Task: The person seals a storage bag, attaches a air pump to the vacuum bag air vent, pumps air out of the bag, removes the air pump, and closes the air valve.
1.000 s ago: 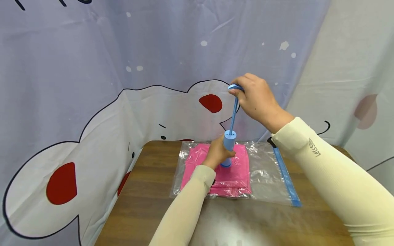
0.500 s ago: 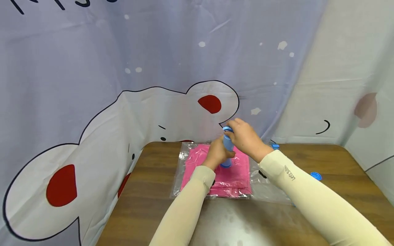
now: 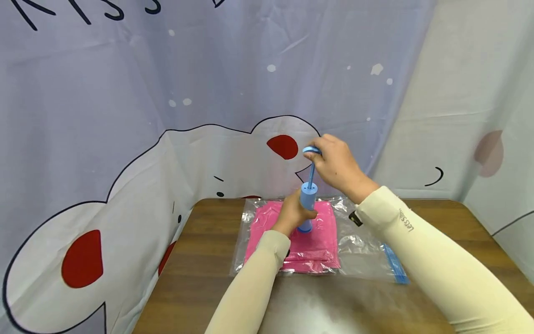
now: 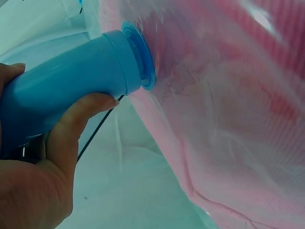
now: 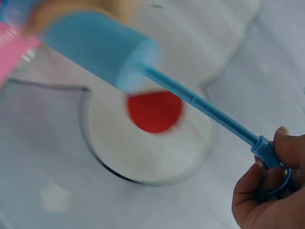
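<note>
A blue hand pump stands upright on a clear vacuum storage bag that holds folded pink fabric. My left hand grips the pump's barrel, its fingers and thumb curled round it. In the left wrist view the barrel's lower end meets a blue round valve on the bag. My right hand holds the pump's handle above the barrel. The rod is drawn partly out, and in the right wrist view the fingers and thumb close round the handle.
The bag lies flat on a brown wooden table, its blue zip edge to the right, partly under the right sleeve. Behind the table hangs a printed curtain.
The right hand pushed the handle down to the barrel, then drew it partway up again. My left hand has stayed on the barrel, and the head view has tilted slightly.
</note>
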`<state>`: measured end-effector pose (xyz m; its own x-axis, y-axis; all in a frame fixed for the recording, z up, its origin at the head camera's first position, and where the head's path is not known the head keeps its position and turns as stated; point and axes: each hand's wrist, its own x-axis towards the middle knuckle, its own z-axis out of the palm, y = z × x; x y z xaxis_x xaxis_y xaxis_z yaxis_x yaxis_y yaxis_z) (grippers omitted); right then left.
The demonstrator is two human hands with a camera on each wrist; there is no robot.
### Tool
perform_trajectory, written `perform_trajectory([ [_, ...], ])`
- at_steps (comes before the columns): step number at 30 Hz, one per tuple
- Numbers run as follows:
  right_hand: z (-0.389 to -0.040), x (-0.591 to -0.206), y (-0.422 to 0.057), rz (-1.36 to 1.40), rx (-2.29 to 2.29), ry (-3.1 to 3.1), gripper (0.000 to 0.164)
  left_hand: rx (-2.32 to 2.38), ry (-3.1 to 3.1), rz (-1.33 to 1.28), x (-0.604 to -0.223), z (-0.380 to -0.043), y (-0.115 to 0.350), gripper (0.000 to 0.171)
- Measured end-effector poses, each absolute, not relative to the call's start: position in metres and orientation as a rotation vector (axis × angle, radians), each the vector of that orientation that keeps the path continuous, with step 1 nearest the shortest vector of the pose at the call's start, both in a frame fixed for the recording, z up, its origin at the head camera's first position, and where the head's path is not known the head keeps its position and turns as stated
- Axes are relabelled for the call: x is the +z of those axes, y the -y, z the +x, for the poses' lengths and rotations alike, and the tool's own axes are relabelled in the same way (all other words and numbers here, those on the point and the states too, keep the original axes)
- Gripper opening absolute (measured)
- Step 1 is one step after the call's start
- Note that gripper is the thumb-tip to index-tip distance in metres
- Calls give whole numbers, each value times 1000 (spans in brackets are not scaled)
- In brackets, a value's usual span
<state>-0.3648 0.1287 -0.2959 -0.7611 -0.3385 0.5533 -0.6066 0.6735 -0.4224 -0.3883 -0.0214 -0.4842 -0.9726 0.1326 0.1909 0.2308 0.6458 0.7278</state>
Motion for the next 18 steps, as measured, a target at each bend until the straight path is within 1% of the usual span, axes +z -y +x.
perform_trajectory([
  [4,-361,-257,-134,727,853,2358,17,-1256,2769,-276,-484,-388,19,60],
  [6,-360,-249,-136,726,878,2308,17,-1276,2770,-269,-484,-388,17,59],
  [8,-361,-248,-139,725,895,2277,17,-1292,2768,-264,-484,-388,15,58],
  [14,-365,-274,-141,745,881,2322,20,-1277,2781,-263,-484,-387,15,59],
  [18,-372,-312,-136,781,861,2441,19,-1215,2771,-304,-484,-390,16,64],
])
